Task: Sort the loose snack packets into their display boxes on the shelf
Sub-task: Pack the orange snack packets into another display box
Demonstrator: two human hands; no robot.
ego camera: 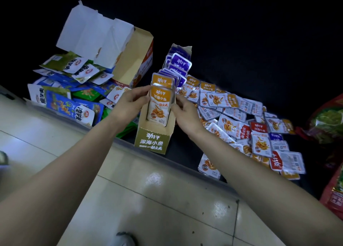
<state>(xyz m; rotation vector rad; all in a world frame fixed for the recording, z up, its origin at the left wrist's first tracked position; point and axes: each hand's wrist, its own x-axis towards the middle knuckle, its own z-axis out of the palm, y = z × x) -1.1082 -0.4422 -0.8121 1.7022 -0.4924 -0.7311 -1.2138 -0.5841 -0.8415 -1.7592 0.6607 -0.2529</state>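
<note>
A narrow olive display box [151, 142] stands at the front edge of the dark shelf. Orange-topped fish snack packets [159, 104] stand upright in its front part, with purple-topped packets [181, 64] behind them. My left hand [132, 99] grips the left side of the orange packets. My right hand [182, 106] pinches their right edge. A heap of loose orange, red and purple packets [241, 123] lies on the shelf right of the box.
A large torn-open carton [133, 60] stands at the back left. In front of it lies a pile of blue and green packets [74, 97]. Red and green bags [328, 123] sit at the far right. Tiled floor [148, 199] runs below the shelf edge.
</note>
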